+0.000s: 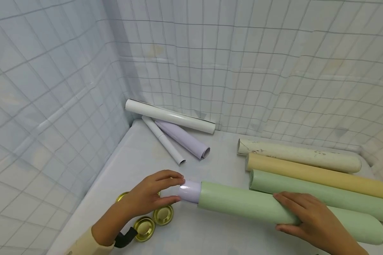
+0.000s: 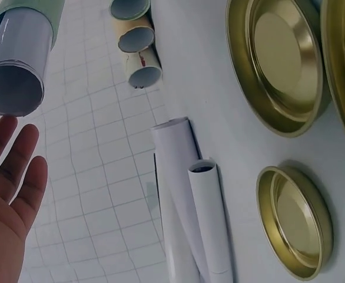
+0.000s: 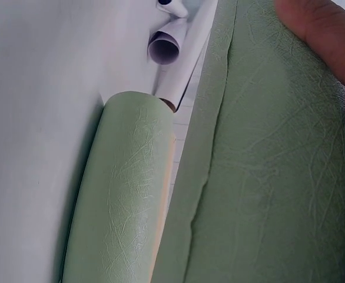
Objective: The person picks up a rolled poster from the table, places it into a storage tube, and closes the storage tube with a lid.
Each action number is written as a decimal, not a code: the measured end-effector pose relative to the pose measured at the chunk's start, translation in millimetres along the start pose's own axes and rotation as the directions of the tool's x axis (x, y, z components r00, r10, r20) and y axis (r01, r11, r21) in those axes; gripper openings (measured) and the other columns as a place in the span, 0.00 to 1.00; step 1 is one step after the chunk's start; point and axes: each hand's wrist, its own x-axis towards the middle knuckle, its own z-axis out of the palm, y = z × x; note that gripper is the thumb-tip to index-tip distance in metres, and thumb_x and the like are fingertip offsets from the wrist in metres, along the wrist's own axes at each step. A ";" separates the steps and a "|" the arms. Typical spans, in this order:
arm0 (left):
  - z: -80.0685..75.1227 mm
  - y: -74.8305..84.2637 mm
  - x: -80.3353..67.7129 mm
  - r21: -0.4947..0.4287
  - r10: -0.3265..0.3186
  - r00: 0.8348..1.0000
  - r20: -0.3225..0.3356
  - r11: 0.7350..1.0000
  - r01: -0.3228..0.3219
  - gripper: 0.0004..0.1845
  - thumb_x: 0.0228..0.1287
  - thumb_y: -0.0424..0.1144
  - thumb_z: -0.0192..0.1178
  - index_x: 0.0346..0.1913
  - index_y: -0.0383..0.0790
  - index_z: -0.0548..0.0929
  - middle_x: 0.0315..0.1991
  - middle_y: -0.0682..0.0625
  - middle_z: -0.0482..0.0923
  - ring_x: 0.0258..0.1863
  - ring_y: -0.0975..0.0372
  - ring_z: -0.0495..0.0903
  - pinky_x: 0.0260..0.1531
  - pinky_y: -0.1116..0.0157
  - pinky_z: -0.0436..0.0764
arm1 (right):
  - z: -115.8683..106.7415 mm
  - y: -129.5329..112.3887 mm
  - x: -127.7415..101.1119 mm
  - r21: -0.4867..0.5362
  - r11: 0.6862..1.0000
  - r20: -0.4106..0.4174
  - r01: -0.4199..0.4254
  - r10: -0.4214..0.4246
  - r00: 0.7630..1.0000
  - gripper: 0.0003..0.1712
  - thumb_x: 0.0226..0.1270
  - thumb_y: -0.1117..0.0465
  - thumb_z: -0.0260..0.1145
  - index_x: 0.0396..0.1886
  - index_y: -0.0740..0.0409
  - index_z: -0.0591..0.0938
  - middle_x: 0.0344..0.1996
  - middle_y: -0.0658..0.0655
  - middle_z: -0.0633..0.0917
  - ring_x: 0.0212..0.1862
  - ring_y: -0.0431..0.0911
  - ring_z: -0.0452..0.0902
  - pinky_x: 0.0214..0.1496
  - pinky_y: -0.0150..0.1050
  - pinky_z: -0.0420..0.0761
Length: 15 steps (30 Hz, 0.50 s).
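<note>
A light green paper roll (image 1: 239,202) is held up in front, tilted slightly down to the right. Over its middle my right hand (image 1: 309,216) grips it, thumb on the near side. From its left end a glossy lilac roll (image 1: 190,191) sticks out a short way. At that end my left hand (image 1: 157,189) has its fingers and thumb extended, tips right at the rim. In the left wrist view, the fingers (image 2: 20,156) are spread below the lilac tube's open mouth. Another green roll (image 3: 122,188) lies beside the held one.
Yellow (image 1: 316,173) and cream patterned rolls (image 1: 300,156) lie back right. Back left, a white roll (image 1: 169,115) leans near a lilac roll (image 1: 185,140) and a thin white roll (image 1: 166,143). Several gold dishes (image 1: 163,215) sit by the left arm. Grid-lined white sheeting (image 1: 204,53) encloses the table.
</note>
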 end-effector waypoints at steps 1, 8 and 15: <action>2.3 0.0 1.4 -0.005 0.009 1.000 -0.001 1.000 -0.009 0.21 0.67 0.48 0.66 0.58 0.41 0.81 0.57 0.49 0.76 0.53 0.57 0.79 0.47 0.71 0.80 | 0.1 0.0 0.0 -0.002 1.000 -0.001 0.000 0.000 1.000 0.42 0.57 0.30 0.67 0.61 0.54 0.81 0.51 0.48 0.84 0.49 0.46 0.80 0.61 0.28 0.64; 19.1 0.8 9.5 -0.053 0.037 0.999 -0.011 0.998 -0.037 0.22 0.67 0.47 0.66 0.58 0.40 0.80 0.56 0.48 0.76 0.54 0.57 0.79 0.51 0.68 0.80 | 5.4 1.0 0.9 0.003 1.000 -0.003 0.012 -0.012 1.000 0.43 0.55 0.29 0.68 0.61 0.55 0.81 0.51 0.48 0.84 0.48 0.45 0.81 0.54 0.34 0.70; 26.4 0.4 13.1 -0.117 0.022 1.000 -0.002 0.993 -0.022 0.22 0.64 0.43 0.69 0.59 0.39 0.80 0.56 0.48 0.77 0.55 0.57 0.79 0.52 0.66 0.80 | 11.3 3.3 3.2 0.012 1.000 0.009 0.014 -0.014 1.000 0.43 0.54 0.30 0.69 0.61 0.55 0.81 0.51 0.49 0.84 0.48 0.46 0.80 0.57 0.33 0.68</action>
